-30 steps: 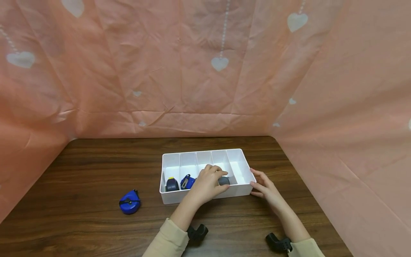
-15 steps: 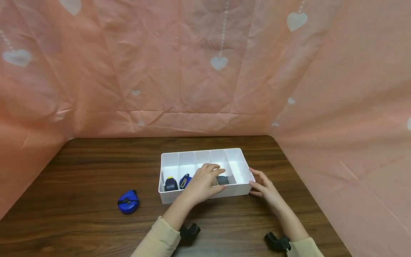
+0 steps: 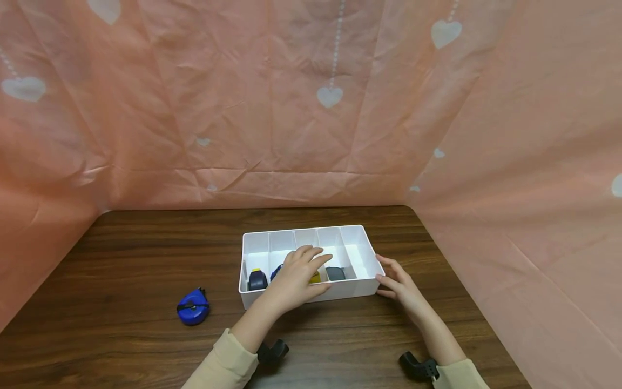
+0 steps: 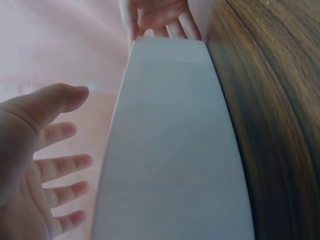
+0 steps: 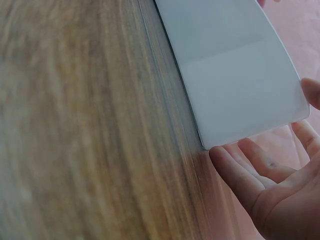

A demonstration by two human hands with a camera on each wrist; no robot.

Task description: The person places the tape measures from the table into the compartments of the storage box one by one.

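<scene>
White tray [image 3: 362,246] sits mid-table, long axis running left to right, slightly rotated so its right end sits a bit farther back. Dividers split it into narrow compartments running front to back. My left hand [image 3: 296,278] hovers over the middle compartments, fingers straight and spread, holding nothing. My right hand [image 3: 400,286] rests against the tray's right front corner, fingers relaxed and straight, touching the wall, not wrapped round it.

Inside the tray: dark tape measure [image 3: 257,280] with a yellow top in the leftmost compartment, blue one [image 3: 277,272] next to it mostly covered by my left hand, yellow one [image 3: 315,278] peeking out under my fingers, grey one [image 3: 336,273] in the compartment to its right. Rightmost compartment looks bare, but its near part is hidden by the front wall.

Left wrist view shows only the tray's outer wall [image 4: 170,150], my spread left fingers [image 4: 60,167] and my right fingertips [image 4: 160,20] at the far corner; contents not visible. Right wrist view is blurred, table [image 5: 90,125] streaked.

Blue tape measure [image 3: 193,307] lies alone on the table [image 3: 121,254], well to the left of the tray. Pink heart-print cloth [image 3: 291,108] walls three sides.
</scene>
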